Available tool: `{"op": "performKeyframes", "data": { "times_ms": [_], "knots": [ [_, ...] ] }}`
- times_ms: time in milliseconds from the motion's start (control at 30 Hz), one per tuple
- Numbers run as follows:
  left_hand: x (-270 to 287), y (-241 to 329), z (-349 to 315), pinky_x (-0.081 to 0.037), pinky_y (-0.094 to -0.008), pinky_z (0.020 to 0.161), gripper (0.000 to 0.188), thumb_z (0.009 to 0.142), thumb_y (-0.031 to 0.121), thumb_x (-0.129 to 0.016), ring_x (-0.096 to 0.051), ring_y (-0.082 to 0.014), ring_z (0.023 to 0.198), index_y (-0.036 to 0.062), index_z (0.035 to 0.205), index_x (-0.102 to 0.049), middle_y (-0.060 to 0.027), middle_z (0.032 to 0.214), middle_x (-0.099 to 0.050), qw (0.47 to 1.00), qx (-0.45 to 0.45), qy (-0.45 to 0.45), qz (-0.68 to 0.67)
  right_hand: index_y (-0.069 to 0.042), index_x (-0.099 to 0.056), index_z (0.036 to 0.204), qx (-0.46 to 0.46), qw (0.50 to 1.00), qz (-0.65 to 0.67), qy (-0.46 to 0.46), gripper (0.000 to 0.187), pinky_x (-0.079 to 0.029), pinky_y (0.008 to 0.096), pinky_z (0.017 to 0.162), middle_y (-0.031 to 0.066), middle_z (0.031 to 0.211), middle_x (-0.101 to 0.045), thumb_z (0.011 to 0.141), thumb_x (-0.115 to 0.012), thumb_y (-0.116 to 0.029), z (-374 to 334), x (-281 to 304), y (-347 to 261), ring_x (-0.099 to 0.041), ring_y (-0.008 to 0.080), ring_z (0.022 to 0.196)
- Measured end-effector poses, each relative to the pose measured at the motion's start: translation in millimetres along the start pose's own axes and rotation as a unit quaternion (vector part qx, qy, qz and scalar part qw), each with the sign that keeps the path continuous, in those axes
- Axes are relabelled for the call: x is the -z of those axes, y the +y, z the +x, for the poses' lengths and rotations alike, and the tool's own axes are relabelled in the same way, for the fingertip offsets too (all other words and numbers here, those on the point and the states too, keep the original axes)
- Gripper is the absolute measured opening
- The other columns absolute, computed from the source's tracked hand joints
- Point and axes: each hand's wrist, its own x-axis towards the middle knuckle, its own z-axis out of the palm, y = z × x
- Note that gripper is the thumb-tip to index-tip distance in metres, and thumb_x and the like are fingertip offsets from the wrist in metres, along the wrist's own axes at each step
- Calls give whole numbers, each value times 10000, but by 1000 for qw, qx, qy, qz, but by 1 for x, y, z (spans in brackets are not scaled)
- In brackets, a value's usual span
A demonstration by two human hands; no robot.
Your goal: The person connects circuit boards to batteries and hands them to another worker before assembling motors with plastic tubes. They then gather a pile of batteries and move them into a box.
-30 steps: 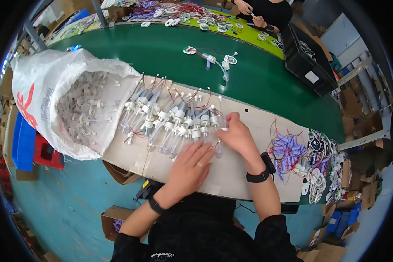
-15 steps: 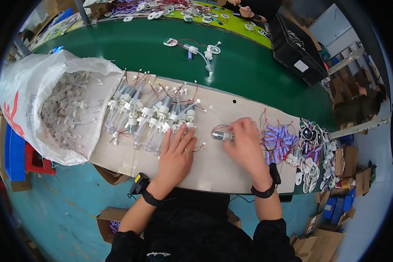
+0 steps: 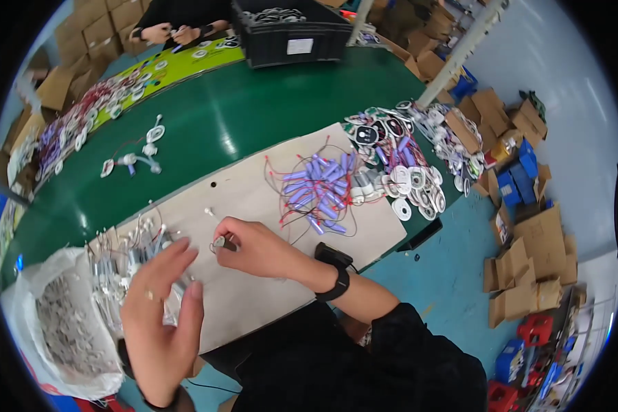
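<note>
My right hand (image 3: 259, 251) is closed around a small silver cylindrical motor (image 3: 224, 242), its end showing between thumb and fingers. Lower and to the left, my left hand (image 3: 159, 319) is raised with the thumb apart from the fingers and nothing in it. Behind that hand lies a row of motor pumps (image 3: 110, 269) with clear tubes and thin wires, partly hidden by the hand. A small white connector (image 3: 209, 211) shows just beyond my right hand. Purple cylindrical batteries (image 3: 331, 199) with red and black wires are heaped to its right.
Beige cardboard (image 3: 247, 309) covers the near part of the green table (image 3: 268, 103). At left sits a white sack (image 3: 110, 357) of clear plastic parts. White round parts (image 3: 419, 192) are piled at right. A joined tube assembly (image 3: 130, 159) and black crate (image 3: 288, 44) lie farther back, near another person's hands (image 3: 172, 33).
The view has swung to the right. My right hand now has the motor lifted in its fingers. My left hand has come up off the pumps and opened.
</note>
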Motion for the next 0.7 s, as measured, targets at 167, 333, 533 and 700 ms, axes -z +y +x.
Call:
{"op": "performKeyframes", "data": {
  "times_ms": [167, 333, 533, 700],
  "knots": [
    [-55, 50, 121, -536, -439, 838, 248, 860, 102, -649, -670, -378, 950, 2, 1085, -684, -199, 1040, -696, 976, -118, -180, 44, -16, -574, 916, 59, 956, 288, -2, 165, -492, 311, 616, 39, 711, -605, 910, -584, -181, 29, -3, 56, -612, 161, 656],
    [-194, 32, 232, -539, -448, 887, 325, 855, 191, -650, -668, -370, 992, 37, 1140, -688, -203, 1113, -683, 929, -219, -266, 135, 27, -463, 1122, -147, 922, 355, -55, 290, -488, 311, 594, 82, 751, -615, 922, -546, -166, 49, -24, 68, -605, 164, 637],
    [-333, 7, 275, -515, -440, 915, 460, 805, 210, -752, -628, -378, 1072, 43, 1220, -643, -187, 1173, -638, 934, -189, -283, 109, -9, -550, 1184, 56, 919, 390, 25, 295, -502, 356, 695, 95, 1054, -629, 994, -522, -232, 26, -29, 67, -608, 194, 841],
    [-355, 6, 284, -522, -382, 811, 310, 792, 156, -783, -661, -266, 911, 17, 1031, -642, -129, 1043, -663, 941, -189, -276, 61, 3, -578, 1187, 74, 906, 395, 135, 302, -498, 441, 779, 126, 1073, -658, 989, -522, -217, 25, -36, 65, -627, 274, 898]
  ]
}}
